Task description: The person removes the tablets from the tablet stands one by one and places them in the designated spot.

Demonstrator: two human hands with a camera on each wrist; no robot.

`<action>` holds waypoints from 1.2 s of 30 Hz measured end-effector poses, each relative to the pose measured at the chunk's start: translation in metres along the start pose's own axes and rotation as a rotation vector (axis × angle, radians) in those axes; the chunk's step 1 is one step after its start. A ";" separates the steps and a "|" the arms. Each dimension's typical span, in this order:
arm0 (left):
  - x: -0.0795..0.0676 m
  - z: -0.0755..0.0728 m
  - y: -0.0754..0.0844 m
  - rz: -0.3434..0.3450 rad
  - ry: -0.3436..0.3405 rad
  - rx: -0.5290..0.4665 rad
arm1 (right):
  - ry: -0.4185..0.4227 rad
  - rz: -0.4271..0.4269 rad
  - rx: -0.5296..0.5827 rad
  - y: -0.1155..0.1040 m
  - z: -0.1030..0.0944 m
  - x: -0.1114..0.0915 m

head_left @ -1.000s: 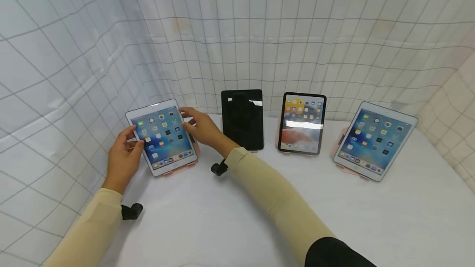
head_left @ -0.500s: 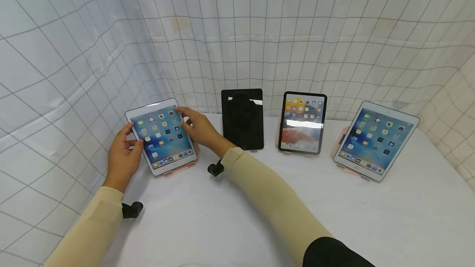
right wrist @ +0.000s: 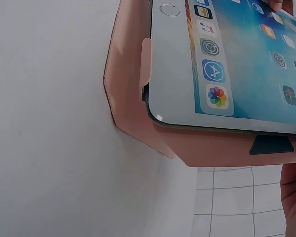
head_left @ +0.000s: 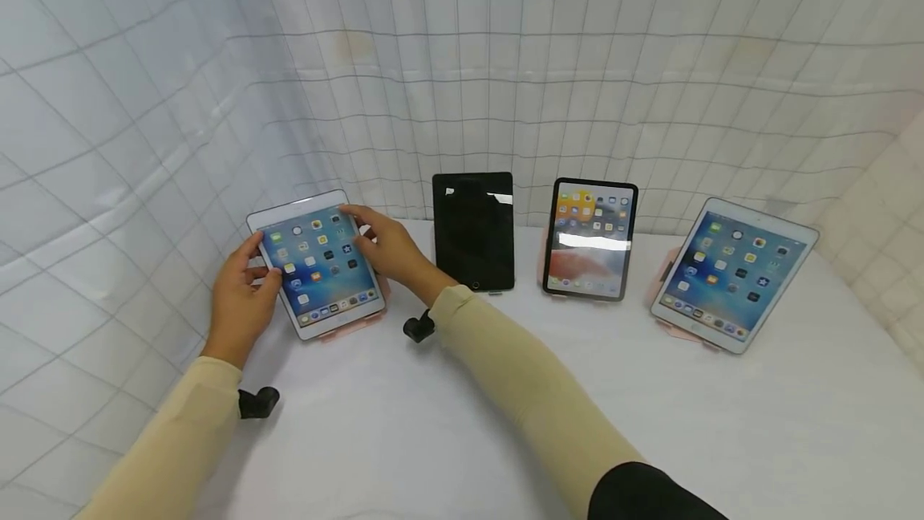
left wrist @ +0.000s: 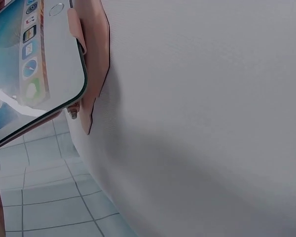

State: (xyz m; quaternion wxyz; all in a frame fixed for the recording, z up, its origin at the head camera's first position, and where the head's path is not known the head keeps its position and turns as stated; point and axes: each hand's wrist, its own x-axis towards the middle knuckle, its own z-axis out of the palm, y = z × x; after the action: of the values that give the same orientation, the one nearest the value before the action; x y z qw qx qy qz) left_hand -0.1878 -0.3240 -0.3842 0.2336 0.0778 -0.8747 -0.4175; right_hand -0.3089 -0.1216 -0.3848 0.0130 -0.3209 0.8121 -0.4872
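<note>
A white-framed tablet (head_left: pixel 318 259) with a lit screen of app icons leans on a pink stand (right wrist: pixel 133 89) at the left of the table. My left hand (head_left: pixel 241 299) holds its left edge, thumb at the front border. At the opposite edge, my right hand (head_left: pixel 393 247) grips the tablet near the upper corner, its index fingertip over the screen's top right and its thumb on the right border. In the right wrist view, part of a hand (right wrist: pixel 294 197) shows below the stand. The fingers behind the tablet are mostly hidden.
To the right stand a dark-screened black tablet (head_left: pixel 473 231), a black-framed lit tablet (head_left: pixel 590 239) and another white-framed tablet (head_left: pixel 732 275), each propped up. Grid-patterned white cloth (head_left: pixel 476 71) hangs behind and at the sides of the white table (head_left: pixel 346 432).
My right index finger has moved from the tablet's right edge onto its upper right front corner, with the right wrist shifting slightly left. The left hand keeps its hold.
</note>
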 end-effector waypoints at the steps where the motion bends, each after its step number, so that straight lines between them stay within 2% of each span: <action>1: 0.000 0.000 0.001 -0.005 -0.004 -0.001 | 0.006 0.005 -0.006 0.000 -0.001 0.000; 4: 0.000 -0.002 0.004 -0.011 0.000 -0.015 | 0.018 0.002 -0.030 -0.002 -0.001 0.000; 8: -0.002 -0.005 0.008 -0.015 0.033 0.007 | 0.018 -0.058 -0.061 -0.005 -0.002 0.001; 14: -0.002 -0.008 0.017 0.026 0.051 -0.004 | 0.056 -0.101 -0.080 -0.009 -0.007 -0.002; 24: -0.007 -0.017 0.029 0.034 0.033 0.024 | 0.058 -0.136 -0.058 -0.021 -0.018 -0.012; 31: -0.011 -0.020 0.032 0.058 0.001 0.030 | 0.034 -0.079 0.037 -0.022 -0.019 -0.022; 36: -0.014 -0.022 0.035 0.062 -0.046 0.051 | 0.027 -0.032 0.092 -0.020 -0.019 -0.029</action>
State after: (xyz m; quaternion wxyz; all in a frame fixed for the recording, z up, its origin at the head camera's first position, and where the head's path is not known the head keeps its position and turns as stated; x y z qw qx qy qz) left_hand -0.1632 -0.3122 -0.3506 0.2240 0.0470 -0.8923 -0.3892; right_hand -0.2816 -0.0980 -0.3674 0.0090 -0.3261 0.7839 -0.5283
